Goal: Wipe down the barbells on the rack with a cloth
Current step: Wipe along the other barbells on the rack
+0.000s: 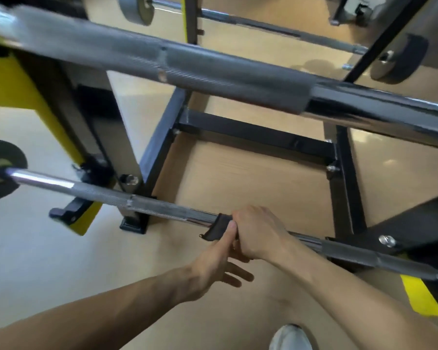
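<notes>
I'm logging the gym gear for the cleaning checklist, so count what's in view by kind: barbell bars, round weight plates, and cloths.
Steel barbell bars: 3, namely the lower one being wiped, the big near one and a far one.
Round dark weight plates: 3.
Dark cloths: 1, held by the right hand.
Total: 7.

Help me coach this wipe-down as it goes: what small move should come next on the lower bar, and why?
Probably slide the right hand and the dark cloth leftward along the lower barbell. The cloth is wrapped on the smooth middle of the bar, and the knurled stretch toward the weight plate lies bare beyond it. The left hand only touches the cloth with its thumb, so it could steady it.
</notes>
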`<move>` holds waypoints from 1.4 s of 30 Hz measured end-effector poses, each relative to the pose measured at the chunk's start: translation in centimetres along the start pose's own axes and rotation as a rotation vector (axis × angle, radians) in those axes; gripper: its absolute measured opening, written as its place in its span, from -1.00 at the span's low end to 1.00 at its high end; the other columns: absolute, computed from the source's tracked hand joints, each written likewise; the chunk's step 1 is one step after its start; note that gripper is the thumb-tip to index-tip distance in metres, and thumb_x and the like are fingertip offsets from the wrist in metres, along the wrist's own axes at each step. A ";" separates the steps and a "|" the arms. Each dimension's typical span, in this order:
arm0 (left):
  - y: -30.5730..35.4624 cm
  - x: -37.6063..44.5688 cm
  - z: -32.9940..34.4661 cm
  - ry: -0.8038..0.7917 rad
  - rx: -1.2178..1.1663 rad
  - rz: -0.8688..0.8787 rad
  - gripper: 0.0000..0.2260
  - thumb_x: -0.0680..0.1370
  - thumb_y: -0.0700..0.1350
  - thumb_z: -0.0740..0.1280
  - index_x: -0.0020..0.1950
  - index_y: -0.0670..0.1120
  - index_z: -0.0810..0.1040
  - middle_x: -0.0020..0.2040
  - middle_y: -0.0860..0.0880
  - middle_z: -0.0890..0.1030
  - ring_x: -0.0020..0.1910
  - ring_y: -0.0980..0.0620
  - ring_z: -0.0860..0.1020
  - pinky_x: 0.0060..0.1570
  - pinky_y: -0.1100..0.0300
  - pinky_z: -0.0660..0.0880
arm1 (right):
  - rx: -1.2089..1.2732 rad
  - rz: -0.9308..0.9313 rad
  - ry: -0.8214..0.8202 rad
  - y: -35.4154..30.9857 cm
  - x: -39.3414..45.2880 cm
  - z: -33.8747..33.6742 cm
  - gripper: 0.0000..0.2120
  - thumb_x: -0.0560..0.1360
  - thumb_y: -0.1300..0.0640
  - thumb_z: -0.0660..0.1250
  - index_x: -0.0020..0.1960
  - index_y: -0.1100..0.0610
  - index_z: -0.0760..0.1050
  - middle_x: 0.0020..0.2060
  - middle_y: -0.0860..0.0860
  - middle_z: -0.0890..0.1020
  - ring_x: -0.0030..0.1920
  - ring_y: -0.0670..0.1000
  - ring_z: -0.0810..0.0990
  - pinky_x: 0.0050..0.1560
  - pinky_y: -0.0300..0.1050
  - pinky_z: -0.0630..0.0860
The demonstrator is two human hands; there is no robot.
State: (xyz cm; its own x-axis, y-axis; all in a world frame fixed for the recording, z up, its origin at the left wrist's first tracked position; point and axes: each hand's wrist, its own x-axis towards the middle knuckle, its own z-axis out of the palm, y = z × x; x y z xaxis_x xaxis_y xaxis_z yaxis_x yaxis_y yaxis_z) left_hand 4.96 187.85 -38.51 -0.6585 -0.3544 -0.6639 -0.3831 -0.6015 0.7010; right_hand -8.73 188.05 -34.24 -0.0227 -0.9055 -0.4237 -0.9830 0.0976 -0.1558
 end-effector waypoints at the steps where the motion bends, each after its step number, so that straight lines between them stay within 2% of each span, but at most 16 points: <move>1: 0.1 -0.1 -0.5 0.003 -0.040 -0.019 -0.25 0.56 0.41 -0.10 0.29 -0.14 0.51 0.17 -0.22 0.58 0.03 -0.24 0.66 -0.01 -0.06 0.56 | 0.002 -0.014 -0.004 -0.9 0.7 -0.1 -0.96 0.36 0.14 0.35 -0.18 0.08 0.52 -0.23 0.08 0.62 -0.18 0.14 0.61 -0.27 -0.08 0.42; 5: -0.4 -1.2 -3.0 0.112 -0.229 0.022 -0.25 0.59 0.35 -0.14 0.24 -0.22 0.53 0.21 -0.32 0.56 0.00 -0.25 0.63 0.01 -0.06 0.50 | -0.027 -0.035 -0.047 -4.6 2.9 -0.9 -0.91 0.34 0.13 0.36 -0.16 0.09 0.57 -0.27 0.05 0.63 -0.24 0.10 0.63 -0.32 -0.10 0.51; 8: -0.8 -2.3 -5.3 0.212 -0.202 0.070 -0.29 0.61 0.32 -0.13 0.19 -0.22 0.55 0.12 -0.26 0.61 0.00 -0.22 0.64 0.02 -0.05 0.53 | -0.005 -0.022 -0.100 -7.7 4.7 -1.6 -0.91 0.40 0.16 0.36 -0.11 0.13 0.57 -0.26 0.08 0.64 -0.29 0.07 0.63 -0.32 -0.04 0.62; 10: -0.8 -3.1 -7.2 0.281 -0.220 0.094 -0.31 0.63 0.29 -0.11 0.19 -0.23 0.56 0.05 -0.21 0.64 0.01 -0.21 0.65 0.05 -0.05 0.54 | 0.017 0.005 -0.094 -10.0 6.1 -1.7 -0.94 0.43 0.16 0.37 -0.12 0.14 0.53 -0.22 0.10 0.63 -0.28 0.07 0.63 -0.36 -0.04 0.60; 15: -0.9 -5.0 -11.9 0.430 -0.390 0.132 -0.38 0.65 0.26 -0.07 0.18 -0.18 0.56 0.00 -0.18 0.70 0.01 -0.17 0.67 0.13 -0.09 0.58 | -0.035 0.013 0.091 -16.5 8.9 -1.1 -0.88 0.52 0.08 0.34 -0.14 0.10 0.48 -0.17 0.07 0.62 -0.15 0.11 0.63 -0.17 -0.02 0.60; 19: -0.8 -5.5 -14.5 0.497 -0.550 0.219 -0.56 0.67 0.22 -0.02 0.14 -0.01 0.54 -0.01 -0.16 0.70 -0.02 -0.12 0.68 0.13 -0.12 0.58 | -0.092 -0.013 0.188 -19.9 10.4 -0.7 -0.87 0.56 0.13 0.26 -0.17 0.09 0.47 -0.15 0.08 0.64 -0.09 0.13 0.63 -0.22 -0.09 0.45; 24: -0.2 -5.8 -15.8 0.675 -0.684 0.349 -0.66 0.68 0.08 0.04 0.16 -0.03 0.55 -0.01 -0.12 0.68 -0.04 -0.06 0.66 -0.15 0.02 0.63 | -0.091 -0.069 0.314 -22.3 11.7 -0.2 -0.76 0.59 0.24 0.13 -0.10 0.11 0.55 -0.16 0.07 0.64 -0.09 0.12 0.64 -0.24 -0.09 0.39; 27: -0.2 -6.2 -15.8 0.728 -0.535 0.345 -0.68 0.69 0.09 0.03 0.09 0.05 0.55 -0.04 -0.06 0.67 -0.10 -0.01 0.67 -0.11 0.00 0.65 | -0.088 -0.149 0.355 -21.2 11.4 0.4 -0.81 0.63 0.13 0.17 0.20 0.12 0.45 0.10 0.08 0.61 0.05 0.08 0.62 -0.07 -0.08 0.49; 28: -0.2 -6.4 -15.7 0.715 -0.442 0.319 -0.67 0.70 0.11 0.00 0.06 0.08 0.53 -0.04 -0.04 0.67 -0.09 -0.01 0.67 -0.06 -0.01 0.65 | -0.094 -0.224 0.329 -20.3 11.3 0.6 -0.70 0.61 0.07 0.22 0.30 0.13 0.37 0.20 0.09 0.54 0.15 0.08 0.57 0.05 -0.07 0.50; 31: -0.3 -7.7 -16.0 0.683 -0.118 0.230 -0.67 0.69 0.13 -0.02 0.08 0.07 0.50 0.03 -0.03 0.64 0.01 -0.03 0.64 0.10 -0.04 0.61 | -0.083 -0.483 0.079 -16.7 10.4 0.1 -0.18 0.47 -0.25 0.32 0.51 0.16 0.10 0.41 0.12 0.31 0.39 0.10 0.31 0.37 0.00 0.35; 33: -0.1 -8.9 -16.4 0.624 0.095 0.171 -0.64 0.68 0.13 0.02 0.16 -0.03 0.51 0.09 -0.09 0.61 0.05 -0.06 0.61 0.09 -0.01 0.61 | 0.037 -0.557 -0.053 -14.5 9.7 -1.0 -0.08 0.43 -0.43 0.20 0.58 0.06 0.03 0.52 0.03 0.19 0.50 0.02 0.14 0.49 0.04 0.21; 34: 0.0 -9.5 -16.6 0.564 0.190 0.132 -0.60 0.68 0.14 0.02 0.19 -0.08 0.50 0.11 -0.12 0.60 0.05 -0.08 0.60 0.04 0.02 0.63 | 0.091 -0.572 -0.055 -13.5 9.6 -1.5 -0.18 0.48 -0.41 0.14 0.59 0.00 0.09 0.53 0.00 0.20 0.51 -0.01 0.15 0.49 0.06 0.21; 36: 0.9 -10.7 -17.1 0.468 0.331 0.036 -0.58 0.67 0.16 0.05 0.20 -0.13 0.50 0.10 -0.14 0.61 0.02 -0.11 0.62 -0.06 0.06 0.65 | 0.104 -0.604 0.026 -11.7 9.7 -2.4 -0.51 0.59 -0.18 0.19 0.49 -0.11 0.31 0.41 -0.02 0.40 0.38 -0.01 0.36 0.36 0.03 0.37; 39: 2.3 -12.6 -18.3 0.440 0.546 -0.094 -0.51 0.66 0.16 0.11 0.02 -0.24 0.59 -0.09 -0.14 0.69 -0.15 -0.13 0.69 -0.26 0.08 0.65 | 0.198 -0.630 0.041 -10.3 8.9 -3.7 -0.71 0.56 0.11 0.36 0.24 -0.14 0.59 0.15 -0.16 0.61 0.08 -0.17 0.54 0.05 -0.23 0.52; 41: 3.2 -14.2 -19.2 0.529 0.638 -0.120 -0.48 0.65 0.18 0.10 -0.10 -0.23 0.61 -0.23 -0.11 0.71 -0.33 -0.07 0.68 -0.40 0.17 0.57 | 0.210 -0.575 0.109 -9.7 8.0 -4.4 -0.79 0.52 0.13 0.39 0.10 -0.10 0.65 0.02 -0.19 0.65 -0.01 -0.19 0.59 -0.02 -0.28 0.56; 42: 3.5 -14.6 -19.8 0.658 0.688 -0.105 -0.49 0.65 0.18 0.11 -0.13 -0.21 0.60 -0.27 -0.09 0.70 -0.40 -0.04 0.65 -0.42 0.19 0.53 | 0.198 -0.525 0.131 -9.3 7.8 -4.5 -0.83 0.51 0.11 0.38 0.07 -0.09 0.62 -0.03 -0.16 0.66 -0.04 -0.16 0.60 -0.05 -0.26 0.57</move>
State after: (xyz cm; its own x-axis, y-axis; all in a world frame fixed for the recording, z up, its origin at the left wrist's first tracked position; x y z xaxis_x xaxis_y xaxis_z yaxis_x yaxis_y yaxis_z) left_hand 26.13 176.74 -31.52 -0.1832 -0.7799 -0.5985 -0.8540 -0.1753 0.4899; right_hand -0.55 178.22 -32.05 0.4242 -0.8959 -0.1319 -0.8160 -0.3150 -0.4847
